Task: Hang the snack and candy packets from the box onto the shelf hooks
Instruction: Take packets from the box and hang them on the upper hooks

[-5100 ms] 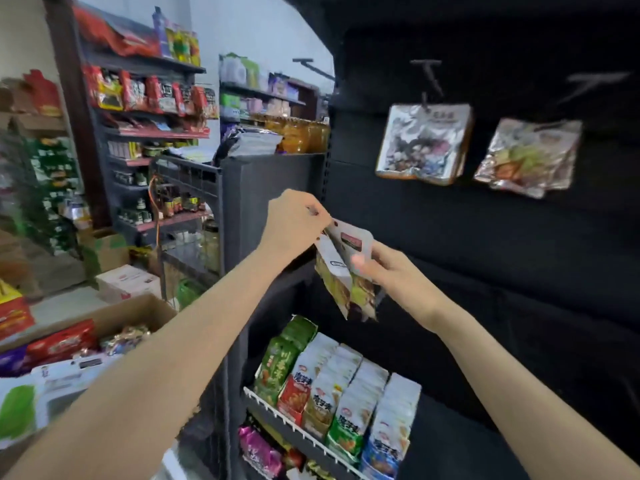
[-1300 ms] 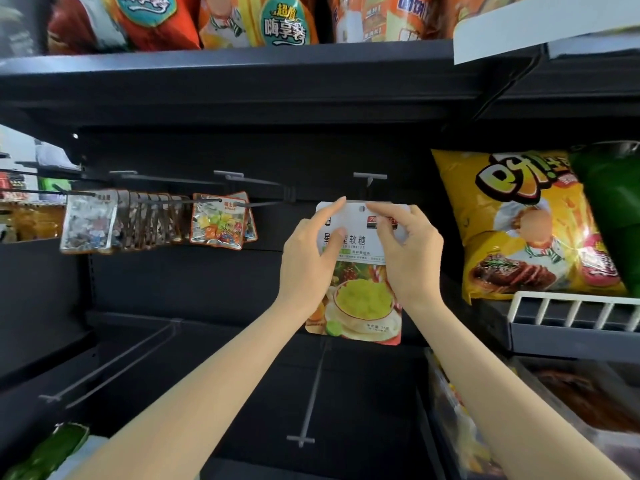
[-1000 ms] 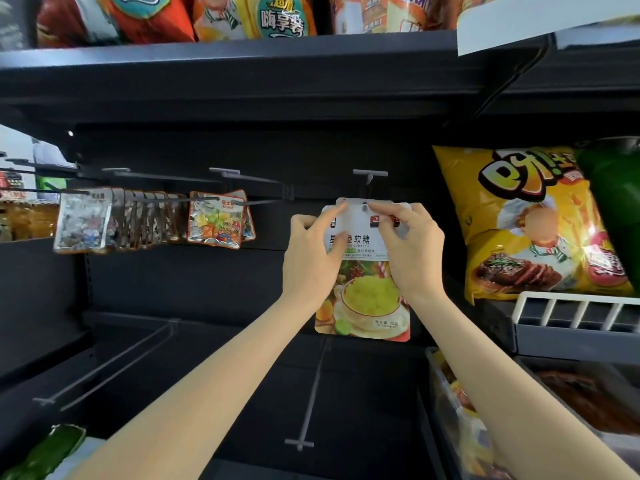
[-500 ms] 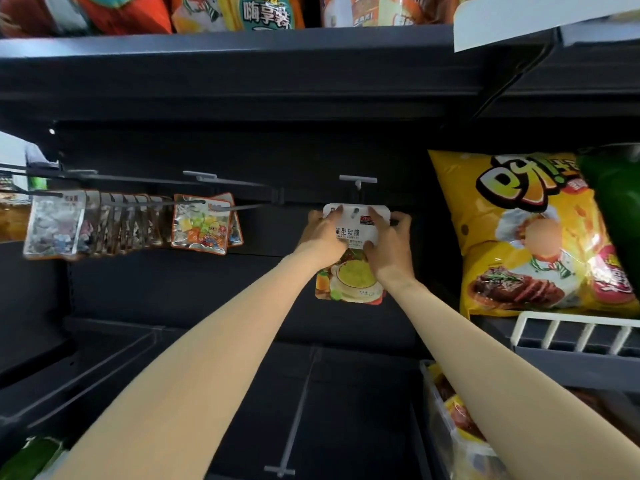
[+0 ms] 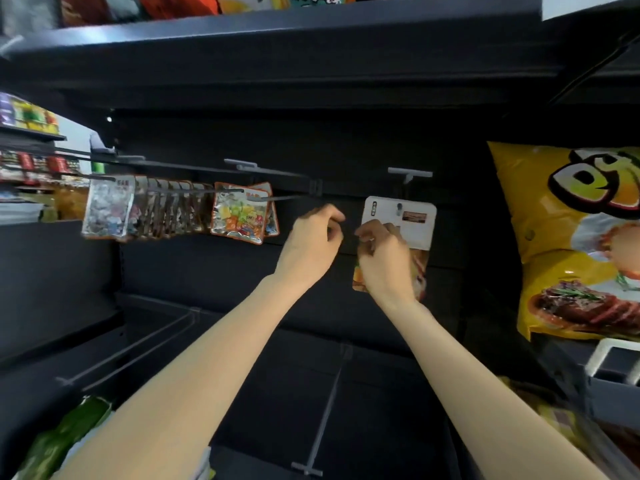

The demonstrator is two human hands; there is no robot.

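Observation:
A candy packet (image 5: 412, 218) with a white top and a green-and-orange picture hangs by its hole on a shelf hook (image 5: 409, 174) at centre right. My right hand (image 5: 384, 259) is in front of its lower half, fingers curled at the packet's left edge. My left hand (image 5: 313, 244) is just left of the packet, apart from it, fingers curled with nothing in them. To the left, a row of silvery packets (image 5: 107, 209) and colourful candy packets (image 5: 239, 216) hang on two other hooks. The box is out of view.
A large yellow chip bag (image 5: 568, 251) stands to the right above a white wire basket rim (image 5: 613, 358). Bare hooks (image 5: 322, 420) stick out from the dark back panel below. A green packet (image 5: 62, 438) lies at the bottom left. A stocked shelf runs overhead.
The packet has gone onto the hook and hangs there. My left hand has let go and moved left; my right hand has dropped from the packet's top to its lower half.

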